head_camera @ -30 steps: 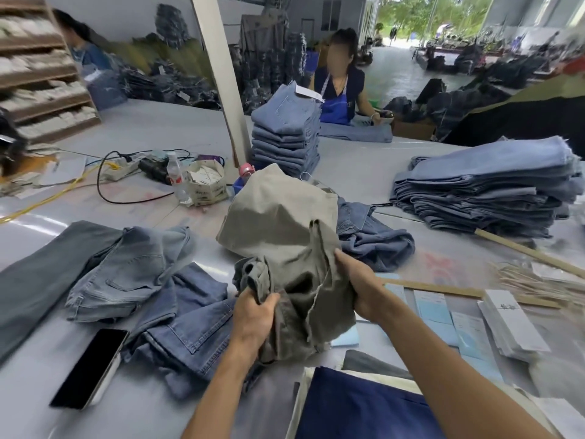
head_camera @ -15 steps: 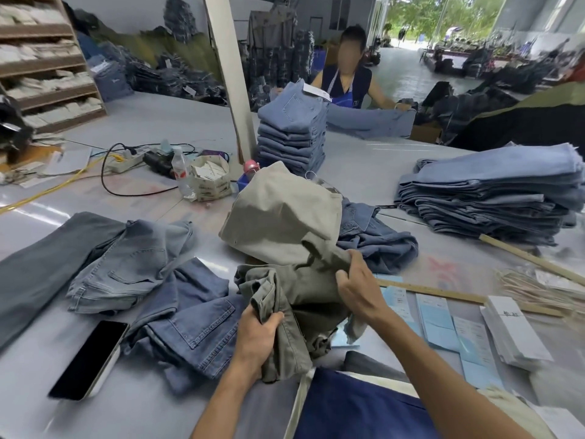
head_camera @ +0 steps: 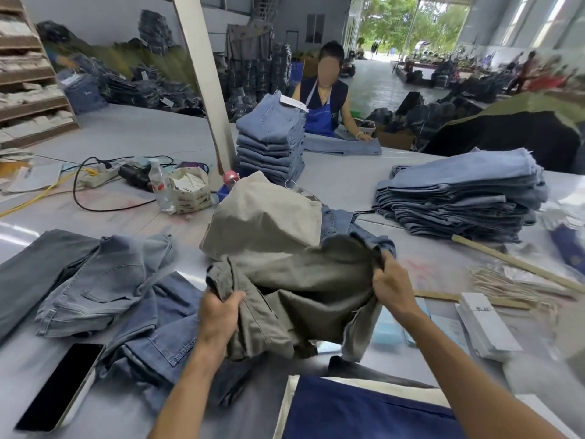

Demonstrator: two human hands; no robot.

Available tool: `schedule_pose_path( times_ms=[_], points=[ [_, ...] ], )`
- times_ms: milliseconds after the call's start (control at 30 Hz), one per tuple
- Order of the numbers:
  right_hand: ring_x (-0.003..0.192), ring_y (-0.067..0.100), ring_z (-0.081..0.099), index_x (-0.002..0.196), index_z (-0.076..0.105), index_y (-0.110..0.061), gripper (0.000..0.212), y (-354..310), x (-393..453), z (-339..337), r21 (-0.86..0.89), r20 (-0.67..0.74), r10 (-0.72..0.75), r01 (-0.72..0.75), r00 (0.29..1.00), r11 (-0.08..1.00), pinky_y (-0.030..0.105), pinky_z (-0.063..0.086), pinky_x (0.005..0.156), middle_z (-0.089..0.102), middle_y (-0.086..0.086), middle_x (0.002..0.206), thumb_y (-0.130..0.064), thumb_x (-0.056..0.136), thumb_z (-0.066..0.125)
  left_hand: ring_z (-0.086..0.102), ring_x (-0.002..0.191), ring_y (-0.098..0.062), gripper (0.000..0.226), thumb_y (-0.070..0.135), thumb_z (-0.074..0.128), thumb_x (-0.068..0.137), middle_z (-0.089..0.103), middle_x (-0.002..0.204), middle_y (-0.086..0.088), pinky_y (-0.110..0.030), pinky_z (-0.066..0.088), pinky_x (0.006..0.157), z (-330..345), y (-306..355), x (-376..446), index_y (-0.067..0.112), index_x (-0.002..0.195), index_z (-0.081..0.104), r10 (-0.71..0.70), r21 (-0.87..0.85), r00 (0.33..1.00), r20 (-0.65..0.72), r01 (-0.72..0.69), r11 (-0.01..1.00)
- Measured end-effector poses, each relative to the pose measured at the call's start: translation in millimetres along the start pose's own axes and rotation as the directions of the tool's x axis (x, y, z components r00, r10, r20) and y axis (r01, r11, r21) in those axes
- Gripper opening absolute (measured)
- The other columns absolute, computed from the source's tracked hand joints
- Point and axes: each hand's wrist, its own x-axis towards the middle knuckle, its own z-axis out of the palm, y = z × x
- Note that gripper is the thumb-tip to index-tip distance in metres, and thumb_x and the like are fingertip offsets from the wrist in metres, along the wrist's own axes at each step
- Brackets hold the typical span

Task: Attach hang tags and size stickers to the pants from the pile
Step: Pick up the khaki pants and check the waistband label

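While both of my hands are up over the grey table (head_camera: 133, 134), I have the khaki pants (head_camera: 304, 280) stretched between them: my left hand (head_camera: 218, 318) has its fingers and thumb curled round a bunched fold at the near-left edge, and my right hand (head_camera: 391, 288) clamps the dark gathered edge at the far right, so the cloth sags in the middle between the two grips. Just beyond that grip, touching the held cloth, the rest of the khaki fabric rises in a pale mound (head_camera: 266, 217), with crumpled blue jeans (head_camera: 345, 223) behind it. Left of my left hand lie loose jeans (head_camera: 104, 280) spread flat, and a black phone (head_camera: 60, 384) rests face up nearer me on that side. Right of my right hand sit pale blue sticker sheets (head_camera: 389, 327) and a stack of white hang tags (head_camera: 484, 324); the top tag carries two small dark characters, too blurred for me to read. Beyond those lies a bundle of tan strings (head_camera: 506, 280) beside a wooden ruler (head_camera: 519, 264). Farther off from the grip stand two folded jeans stacks (head_camera: 459, 194), a water bottle (head_camera: 158, 185) with a red label I cannot read, and a printed paper box (head_camera: 190, 191). A person in a blue apron (head_camera: 319, 122) works across the table.
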Motion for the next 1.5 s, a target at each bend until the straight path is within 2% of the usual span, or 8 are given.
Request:
schedule_pose_path(
  times_ms=[167, 333, 633, 733, 800, 967, 1300, 1500],
  points=[
    [0.102, 0.044, 0.061, 0.108, 0.049, -0.016, 0.018, -16.0, 25.5, -75.9, 0.054, -0.138, 0.071, -0.064, 0.988, 0.997, 0.048, 0.046, 0.083, 0.065, 0.025, 0.109, -0.028, 0.108, 0.035, 0.07, 0.073, -0.012, 0.015, 0.011, 0.078, 0.08, 0.073, 0.067, 0.008, -0.026, 0.053, 0.064, -28.2, 108.8, 37.7, 0.021, 0.07, 0.072, 0.17, 0.257, 0.979, 0.115, -0.195, 0.947],
    [0.072, 0.029, 0.061, 0.097, 0.061, -0.013, 0.017, -53.8, 44.4, -150.3, 0.495, 0.031, 0.111, -0.112, 0.993, 0.861, 0.034, 0.048, 0.061, 0.063, 0.014, 0.082, -0.018, 0.1, 0.046, 0.071, 0.062, -0.015, 0.012, 0.022, 0.079, 0.07, 0.075, 0.068, 0.005, -0.025, 0.053, 0.059, -29.9, 216.3, 43.0, 0.031, 0.078, 0.078, 0.247, 0.354, 0.922, 0.3, -0.347, 0.868],
    [0.046, 0.018, 0.06, 0.078, 0.06, -0.005, 0.013, -64.0, 27.3, -199.5, 0.586, 0.245, 0.209, -0.316, 0.947, 0.746, 0.026, 0.054, 0.047, 0.059, 0.009, 0.057, -0.002, 0.09, 0.064, 0.069, 0.084, -0.033, 0.039, 0.029, 0.071, 0.059, 0.073, 0.093, -0.017, -0.043, 0.061, 0.077, 32.0, 280.1, 26.6, 0.007, 0.092, 0.07, 0.286, 0.395, 0.888, 0.359, -0.422, 0.816],
    [0.038, 0.019, 0.059, 0.069, 0.055, -0.004, 0.025, -89.7, 7.2, -181.5, 0.702, 0.366, 0.173, -0.393, 0.914, 0.593, 0.024, 0.05, 0.038, 0.057, 0.009, 0.049, 0.002, 0.092, 0.047, 0.067, 0.078, -0.024, 0.032, 0.029, 0.074, 0.063, 0.069, 0.088, -0.01, -0.027, 0.058, 0.055, 68.3, 277.7, 0.9, 0.014, 0.091, 0.067, 0.225, 0.408, 0.841, 0.492, -0.451, 0.794],
    [0.045, 0.022, 0.064, 0.068, 0.062, -0.001, 0.031, -115.9, -4.1, -163.6, 0.738, 0.437, 0.065, -0.399, 0.897, 0.545, 0.029, 0.055, 0.043, 0.063, 0.013, 0.057, 0.001, 0.093, 0.043, 0.063, 0.068, -0.019, 0.02, 0.028, 0.074, 0.067, 0.065, 0.077, -0.007, -0.02, 0.05, 0.041, 96.7, 277.3, -20.9, 0.016, 0.08, 0.065, 0.238, 0.411, 0.79, 0.565, -0.519, 0.749],
    [0.069, 0.022, 0.059, 0.103, 0.059, -0.005, 0.016, -150.2, -22.4, -141.9, 0.798, 0.453, -0.025, -0.393, 0.891, 0.456, 0.034, 0.059, 0.051, 0.057, 0.011, 0.081, -0.015, 0.103, 0.047, 0.063, 0.095, -0.028, 0.022, 0.028, 0.062, 0.083, 0.069, 0.103, -0.01, -0.042, 0.055, 0.089, 126.3, 279.8, -37.9, 0.014, 0.1, 0.066, 0.284, 0.442, 0.652, 0.703, -0.713, 0.544],
    [0.086, 0.033, 0.067, 0.123, 0.063, -0.006, 0.042, -157.5, -39.0, -154.9, 0.925, 0.38, -0.343, -0.349, 0.859, 0.151, 0.041, 0.063, 0.064, 0.069, 0.015, 0.103, 0.007, 0.089, 0.042, 0.07, 0.096, -0.027, 0.043, 0.019, 0.084, 0.083, 0.07, 0.104, -0.009, -0.052, 0.056, 0.091, 91.2, 290.7, -22.4, 0.022, 0.114, 0.055, 0.58, 0.09, 0.418, 0.7, -0.856, 0.508],
    [0.084, 0.016, 0.075, 0.131, 0.042, -0.02, 0.058, -152.0, -51.9, -127.8, 0.771, -0.062, -0.333, 0.257, 0.941, 0.583, 0.036, 0.062, 0.059, 0.059, 0.007, 0.124, 0.008, 0.089, 0.069, 0.071, 0.093, -0.037, 0.088, 0.048, 0.093, 0.063, 0.068, 0.11, -0.015, -0.055, 0.055, 0.091, 85.4, 282.1, -26.8, 0.029, 0.129, 0.038, 0.532, 0.03, 0.374, 0.76, -0.837, 0.546]
  ],
)
